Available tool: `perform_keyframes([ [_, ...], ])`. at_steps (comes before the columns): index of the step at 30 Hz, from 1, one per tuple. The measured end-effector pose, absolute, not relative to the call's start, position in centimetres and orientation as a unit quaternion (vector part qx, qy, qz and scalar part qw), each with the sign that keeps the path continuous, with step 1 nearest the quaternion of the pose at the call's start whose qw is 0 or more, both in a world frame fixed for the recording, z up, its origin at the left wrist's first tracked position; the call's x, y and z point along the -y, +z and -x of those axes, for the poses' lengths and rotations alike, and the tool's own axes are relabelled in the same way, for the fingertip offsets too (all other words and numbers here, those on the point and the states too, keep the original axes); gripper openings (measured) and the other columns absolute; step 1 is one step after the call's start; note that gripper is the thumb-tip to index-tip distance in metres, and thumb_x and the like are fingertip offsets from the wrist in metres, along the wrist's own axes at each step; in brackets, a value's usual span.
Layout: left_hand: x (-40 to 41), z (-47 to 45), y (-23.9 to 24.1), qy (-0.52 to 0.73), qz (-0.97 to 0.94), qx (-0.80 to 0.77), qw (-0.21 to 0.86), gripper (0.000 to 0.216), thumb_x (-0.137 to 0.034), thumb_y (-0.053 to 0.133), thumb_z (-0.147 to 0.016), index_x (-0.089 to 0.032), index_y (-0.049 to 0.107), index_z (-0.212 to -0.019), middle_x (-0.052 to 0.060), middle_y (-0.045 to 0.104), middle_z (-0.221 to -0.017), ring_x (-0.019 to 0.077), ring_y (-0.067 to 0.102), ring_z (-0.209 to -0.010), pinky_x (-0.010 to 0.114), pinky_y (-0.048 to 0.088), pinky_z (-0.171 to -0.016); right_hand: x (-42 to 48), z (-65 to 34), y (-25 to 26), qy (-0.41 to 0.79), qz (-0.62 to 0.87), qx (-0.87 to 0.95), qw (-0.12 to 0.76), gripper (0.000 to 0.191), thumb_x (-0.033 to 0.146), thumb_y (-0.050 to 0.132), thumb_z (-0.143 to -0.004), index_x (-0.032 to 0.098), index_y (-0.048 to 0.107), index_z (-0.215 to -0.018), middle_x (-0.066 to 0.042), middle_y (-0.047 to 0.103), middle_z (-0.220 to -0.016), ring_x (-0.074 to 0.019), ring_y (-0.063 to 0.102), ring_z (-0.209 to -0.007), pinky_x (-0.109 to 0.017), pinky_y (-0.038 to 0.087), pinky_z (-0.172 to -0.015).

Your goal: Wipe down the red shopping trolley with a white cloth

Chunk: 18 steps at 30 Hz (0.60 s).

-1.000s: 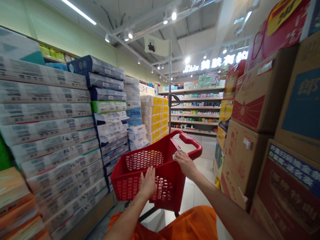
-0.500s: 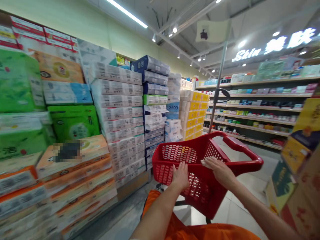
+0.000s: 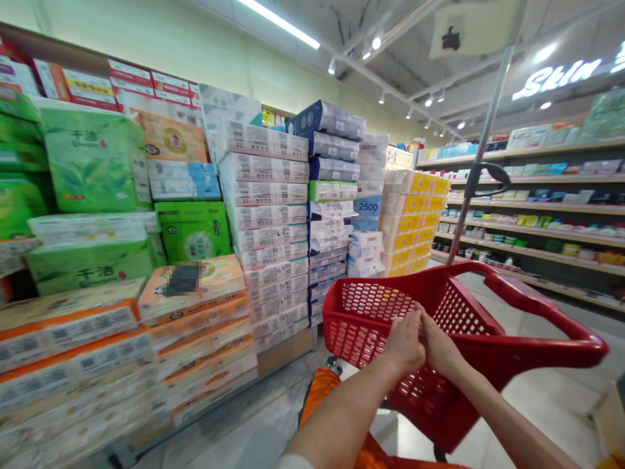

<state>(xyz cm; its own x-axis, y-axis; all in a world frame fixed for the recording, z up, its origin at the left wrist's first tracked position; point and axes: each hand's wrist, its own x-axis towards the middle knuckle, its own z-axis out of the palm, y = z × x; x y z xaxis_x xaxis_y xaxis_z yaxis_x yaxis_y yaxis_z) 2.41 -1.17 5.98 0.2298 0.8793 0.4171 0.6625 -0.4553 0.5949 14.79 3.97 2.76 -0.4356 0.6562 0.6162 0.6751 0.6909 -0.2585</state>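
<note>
A red shopping cart (image 3: pixel 351 329) with perforated walls stands in front of me, its handle toward the right. Over its near side, my left hand (image 3: pixel 406 344) and my right hand (image 3: pixel 439 346) meet, fingertips drawn together and touching. Both look closed; anything between the fingers is too small or hidden to make out. From the cart rises a metal pole (image 3: pixel 481 150) with a black loop and a pale flag (image 3: pixel 471 29) on top.
Stacks of wrapped tissue packs (image 3: pixel 268 215) line the left wall, with orange packs (image 3: pixel 205 326) in front and yellow packs (image 3: pixel 415 221) farther back. A shelf unit (image 3: pixel 547 208) full of small goods stands at the right. Tiled floor (image 3: pixel 283 391) runs beneath the cart.
My hands have come together from apart on the cart's near rim. The view has turned left, so the cart and pole sit farther right and more green packs show.
</note>
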Motion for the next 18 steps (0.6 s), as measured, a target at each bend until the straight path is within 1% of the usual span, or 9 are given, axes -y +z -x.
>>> perform_keyframes([
  [1, 0.7, -2.7, 6.0, 0.372, -0.767, -0.496, 0.162, 0.068, -0.017, 0.039, -0.068, -0.011, 0.022, -0.133, 0.010, 0.033, -0.137, 0.0186, 0.031, -0.124, 0.038, 0.022, -0.106, -4.1, -15.1, 3.1, 0.013, 0.396, 0.846, 0.357, 0.070, 0.014, 0.038, -0.071, 0.008, 0.013, -0.136, -0.015, 0.053, -0.118, -0.0170, 0.057, -0.100, -0.030, 0.046, -0.083],
  [3, -0.3, -3.5, 5.8, 0.361, -0.759, -0.508, 0.188, 0.063, -0.021, 0.040, -0.069, -0.009, 0.027, -0.130, 0.011, 0.040, -0.132, 0.0190, 0.038, -0.119, 0.035, 0.028, -0.103, -4.2, -16.6, 4.2, 0.031, 0.413, 0.848, 0.330, 0.071, 0.014, 0.038, -0.070, 0.008, 0.013, -0.136, -0.014, 0.056, -0.114, -0.0165, 0.058, -0.097, -0.029, 0.046, -0.081],
  [5, -1.0, -4.6, 5.5, 0.342, -0.753, -0.529, 0.192, 0.056, -0.028, 0.042, -0.071, -0.012, 0.036, -0.125, 0.010, 0.045, -0.127, 0.0206, 0.040, -0.116, 0.038, 0.028, -0.101, -3.9, -18.8, 5.2, -0.006, 0.455, 0.847, 0.276, 0.071, 0.014, 0.042, -0.065, 0.010, 0.023, -0.134, -0.013, 0.058, -0.111, -0.0197, 0.056, -0.100, -0.033, 0.042, -0.085],
  [8, -1.4, -6.7, 5.1, 0.344, -0.738, -0.561, 0.149, 0.041, -0.039, 0.044, -0.074, -0.019, 0.049, -0.110, 0.005, 0.054, -0.113, 0.0217, 0.045, -0.107, 0.042, 0.029, -0.097, -3.0, -21.4, 6.2, -0.112, 0.526, 0.821, 0.191, 0.061, 0.017, 0.048, -0.062, 0.011, 0.043, -0.123, -0.014, 0.061, -0.106, -0.0263, 0.052, -0.104, -0.045, 0.034, -0.091],
  [9, -1.5, -7.3, 5.0, 0.348, -0.732, -0.572, 0.129, 0.035, -0.039, 0.043, -0.076, -0.020, 0.052, -0.104, 0.005, 0.056, -0.108, 0.0209, 0.046, -0.103, 0.040, 0.031, -0.094, -2.7, -21.9, 6.3, -0.142, 0.539, 0.811, 0.177, 0.057, 0.017, 0.048, -0.062, 0.011, 0.046, -0.119, -0.014, 0.061, -0.105, -0.0269, 0.052, -0.105, -0.047, 0.031, -0.092],
  [11, -1.5, -7.6, 4.7, 0.357, -0.732, -0.573, 0.094, 0.025, -0.032, 0.039, -0.080, -0.021, 0.054, -0.096, 0.004, 0.058, -0.100, 0.0186, 0.048, -0.096, 0.037, 0.034, -0.089, -2.1, -22.2, 6.3, -0.180, 0.544, 0.802, 0.172, 0.053, 0.016, 0.046, -0.064, 0.010, 0.048, -0.117, -0.013, 0.062, -0.104, -0.0251, 0.052, -0.103, -0.045, 0.028, -0.094],
  [14, -1.5, -4.5, 3.7, 0.357, -0.758, -0.544, 0.058, 0.022, -0.021, 0.038, -0.079, -0.021, 0.054, -0.094, 0.001, 0.059, -0.096, 0.0154, 0.049, -0.093, 0.032, 0.036, -0.086, -1.4, -21.9, 6.1, -0.204, 0.538, 0.794, 0.197, 0.049, 0.015, 0.044, -0.068, 0.011, 0.049, -0.117, -0.010, 0.062, -0.102, -0.0221, 0.054, -0.098, -0.042, 0.027, -0.094],
  [16, -1.5, -0.3, 2.7, 0.339, -0.757, -0.557, 0.033, 0.026, -0.016, 0.039, -0.077, -0.021, 0.054, -0.097, 0.001, 0.058, -0.099, 0.0148, 0.049, -0.095, 0.032, 0.036, -0.087, -1.1, -21.4, 6.0, -0.214, 0.534, 0.788, 0.220, 0.046, 0.016, 0.043, -0.070, 0.013, 0.050, -0.115, -0.008, 0.062, -0.101, -0.0215, 0.053, -0.096, -0.041, 0.026, -0.095],
  [18, -1.6, 4.0, 1.7, 0.321, -0.722, -0.613, -0.010, 0.034, -0.013, 0.037, -0.077, -0.021, 0.051, -0.106, 0.003, 0.054, -0.112, 0.0166, 0.044, -0.108, 0.036, 0.032, -0.094, -0.7, -20.9, 6.0, -0.221, 0.530, 0.784, 0.237, 0.042, 0.016, 0.043, -0.071, 0.015, 0.052, -0.113, -0.007, 0.063, -0.099, -0.0216, 0.053, -0.095, -0.041, 0.025, -0.095],
])
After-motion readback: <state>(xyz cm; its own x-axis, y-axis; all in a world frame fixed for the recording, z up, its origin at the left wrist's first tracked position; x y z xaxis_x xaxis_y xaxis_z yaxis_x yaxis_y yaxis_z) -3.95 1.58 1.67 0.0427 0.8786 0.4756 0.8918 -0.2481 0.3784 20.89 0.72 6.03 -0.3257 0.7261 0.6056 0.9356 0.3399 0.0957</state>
